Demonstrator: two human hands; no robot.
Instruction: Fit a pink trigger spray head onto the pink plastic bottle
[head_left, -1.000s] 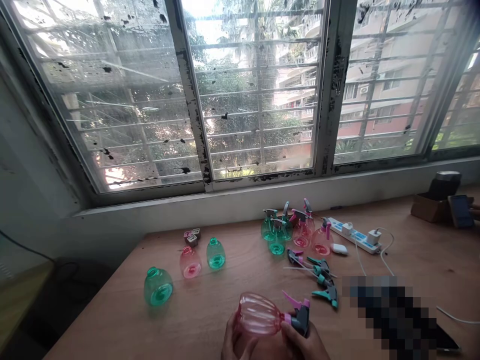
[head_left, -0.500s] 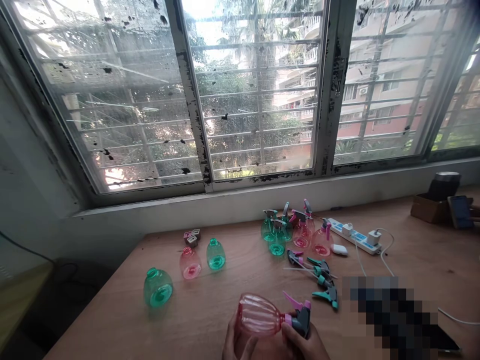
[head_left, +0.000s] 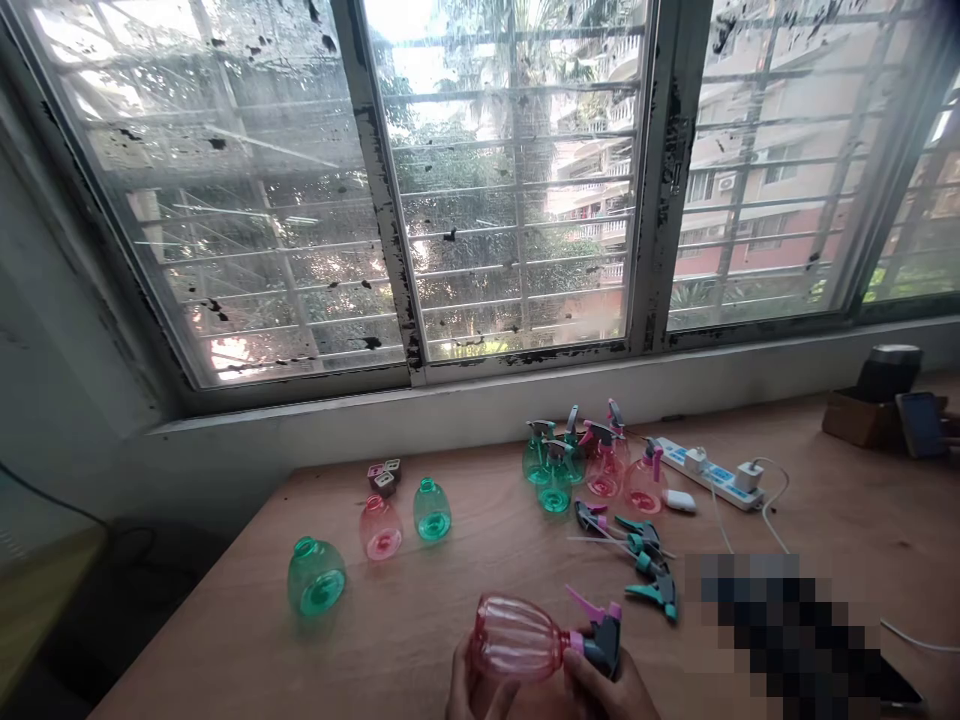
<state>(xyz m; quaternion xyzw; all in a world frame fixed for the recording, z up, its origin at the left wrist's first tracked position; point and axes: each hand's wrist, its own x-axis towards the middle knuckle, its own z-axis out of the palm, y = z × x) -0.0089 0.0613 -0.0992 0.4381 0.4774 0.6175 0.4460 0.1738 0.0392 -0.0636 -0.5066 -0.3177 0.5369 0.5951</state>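
Observation:
A clear pink spray bottle (head_left: 517, 637) lies on its side between my hands at the near edge of the table. Its base end is wrapped by the fingers of my left hand (head_left: 478, 685). At the neck, my right hand (head_left: 607, 688) grips the pink collar below the dark grey spray head (head_left: 604, 640), whose pink trigger points up and left. The head sits on the bottle's neck; whether it is screwed tight I cannot tell. Several loose spray heads (head_left: 651, 585) with teal or pink triggers lie just beyond my right hand.
Headless bottles stand left: a green one (head_left: 316, 577), a pink one (head_left: 381, 528) and another green one (head_left: 432, 510). Several bottles with heads (head_left: 555, 490) cluster by the wall. A white power strip (head_left: 709, 472), an earbud case (head_left: 679, 501) and a phone (head_left: 920, 424) are to the right.
The pink bottle's base end has dipped slightly in my left hand. My right hand keeps its grip at the neck, and the other things have not moved.

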